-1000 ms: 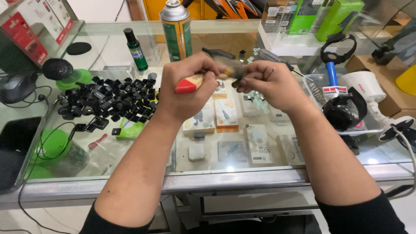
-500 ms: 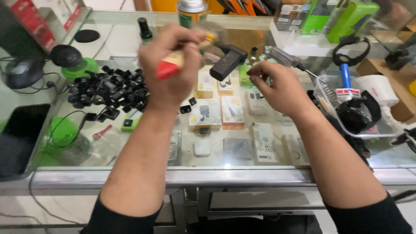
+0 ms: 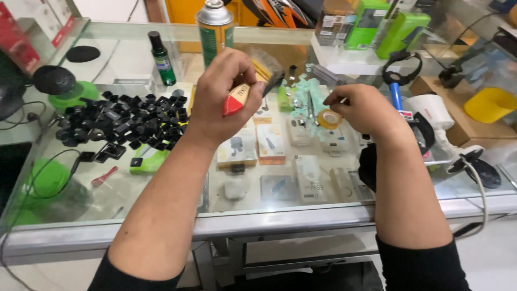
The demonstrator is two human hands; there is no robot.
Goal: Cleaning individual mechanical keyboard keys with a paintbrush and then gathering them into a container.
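Black keycaps (image 3: pixel 121 121): a loose heap on the glass counter (image 3: pixel 177 205), left of my arms.
Green bottle (image 3: pixel 161 51): upright behind the heap.
Spray can (image 3: pixel 214 24): upright just beyond my left hand.
My left hand (image 3: pixel 223 94): fist closed round a brush (image 3: pixel 249 89), red-tipped handle (image 3: pixel 234 101) pointing down, bristles up.
Tape roll (image 3: pixel 329 118): on the glass between my hands.
My right hand (image 3: pixel 363 110): fingers curled in, pinched together; I cannot tell whether they hold anything.
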